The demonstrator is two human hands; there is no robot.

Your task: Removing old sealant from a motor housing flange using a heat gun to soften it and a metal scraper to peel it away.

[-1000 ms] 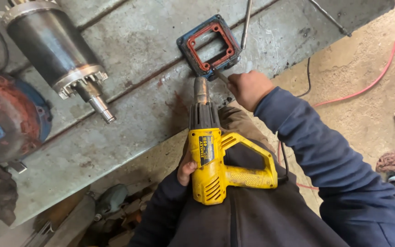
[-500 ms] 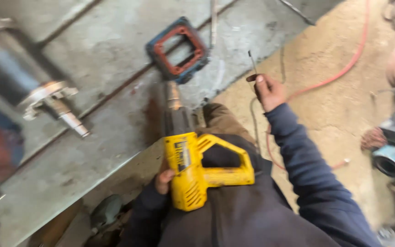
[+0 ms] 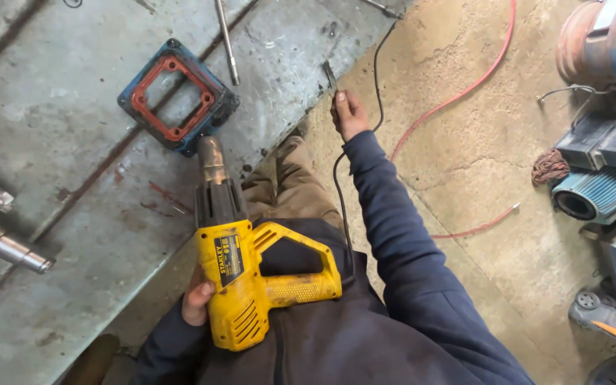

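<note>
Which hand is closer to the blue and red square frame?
The right hand. It is out to the frame's right, holding a thin metal strip. The left hand is much farther below it, gripping the yellow heat gun, whose nozzle nearly reaches the frame.

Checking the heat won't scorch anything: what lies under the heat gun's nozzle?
Under the heat gun nozzle lies bare grey metal plate, with the blue-and-red square frame just beyond its tip. The spot directly beneath is covered.
</note>
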